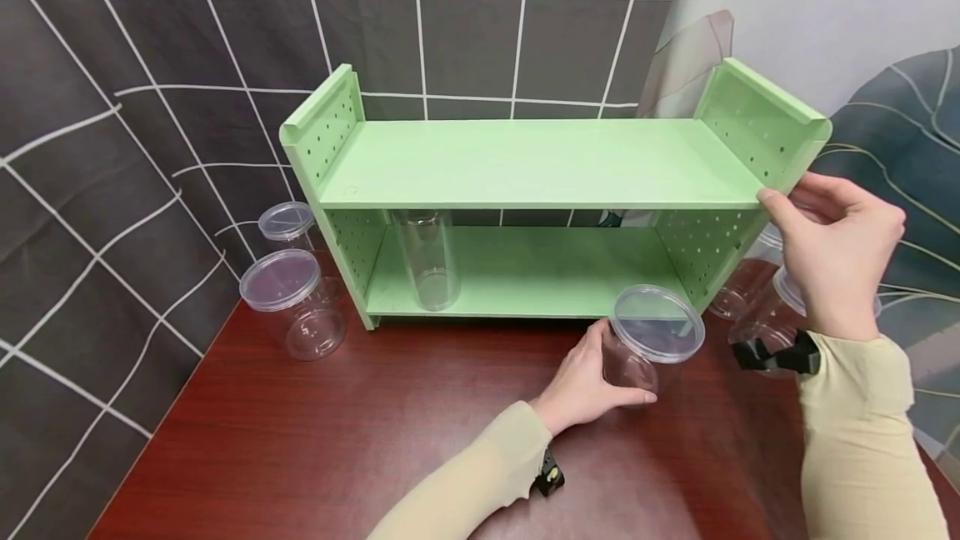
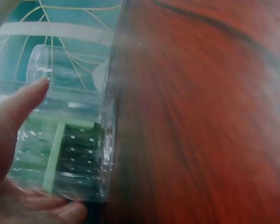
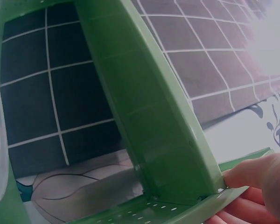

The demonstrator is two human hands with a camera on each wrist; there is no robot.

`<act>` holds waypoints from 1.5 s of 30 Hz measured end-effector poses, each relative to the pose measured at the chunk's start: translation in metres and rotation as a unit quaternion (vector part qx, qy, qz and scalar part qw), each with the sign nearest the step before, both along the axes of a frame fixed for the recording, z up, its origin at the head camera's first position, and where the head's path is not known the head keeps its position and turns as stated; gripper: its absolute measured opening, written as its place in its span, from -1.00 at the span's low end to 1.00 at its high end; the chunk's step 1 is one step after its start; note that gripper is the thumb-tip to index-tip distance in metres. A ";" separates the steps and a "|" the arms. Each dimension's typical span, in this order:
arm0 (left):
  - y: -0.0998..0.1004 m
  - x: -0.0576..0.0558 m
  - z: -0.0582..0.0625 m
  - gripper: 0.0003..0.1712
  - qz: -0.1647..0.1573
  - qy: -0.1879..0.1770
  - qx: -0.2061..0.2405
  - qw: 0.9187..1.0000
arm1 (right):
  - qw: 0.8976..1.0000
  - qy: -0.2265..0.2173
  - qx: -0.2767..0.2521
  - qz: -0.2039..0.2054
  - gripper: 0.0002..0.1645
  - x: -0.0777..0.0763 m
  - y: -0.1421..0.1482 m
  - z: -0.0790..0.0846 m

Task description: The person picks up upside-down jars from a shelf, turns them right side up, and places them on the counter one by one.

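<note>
A lidded clear plastic jar [image 1: 654, 332] stands in front of the lower right end of a light green two-tier shelf [image 1: 525, 163]. My left hand [image 1: 579, 388] grips the jar from its left side, thumb across the front and fingers behind. In the left wrist view the jar [image 2: 77, 149] lies between thumb and fingers, its base close to the wooden tabletop. At the shelf's right side panel, my right hand [image 1: 847, 244] pinches the edge where the upper board meets it. The right wrist view shows the thumb [image 3: 247, 171] on the board's corner, with fingers beneath the panel's edge.
A tall clear canister [image 1: 431, 269] stands on the lower tier, toward the left. Two lidded jars [image 1: 283, 283] sit left of the shelf on the red-brown table [image 1: 315, 448]. More clear jars [image 1: 765, 319] are at the right, partly behind my right arm. A tile-patterned wall [image 1: 472, 32] rises behind.
</note>
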State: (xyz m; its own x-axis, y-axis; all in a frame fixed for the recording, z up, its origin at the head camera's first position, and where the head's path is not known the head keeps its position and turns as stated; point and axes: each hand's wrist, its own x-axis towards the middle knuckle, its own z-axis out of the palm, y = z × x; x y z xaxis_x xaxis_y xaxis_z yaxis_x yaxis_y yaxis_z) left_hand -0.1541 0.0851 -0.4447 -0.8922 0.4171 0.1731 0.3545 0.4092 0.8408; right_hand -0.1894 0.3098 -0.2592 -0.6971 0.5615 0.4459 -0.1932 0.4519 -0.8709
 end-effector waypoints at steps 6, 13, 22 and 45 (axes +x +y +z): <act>-0.009 0.007 0.007 0.43 0.028 0.006 -0.015 0.999 | 1.000 0.005 0.003 0.003 -0.56 0.000 0.000 -0.001; -0.042 0.009 0.033 0.37 0.055 -0.007 0.025 0.998 | 1.000 -0.008 0.012 -0.008 -0.55 0.004 0.001 -0.001; -0.091 0.011 0.074 -0.04 0.102 0.095 0.104 0.985 | 1.000 0.004 0.009 -0.009 -0.55 0.005 0.002 0.002; -0.202 -0.002 0.068 -0.23 0.258 0.180 0.160 0.935 | 1.000 -0.002 0.005 0.003 -0.55 -0.001 0.000 -0.002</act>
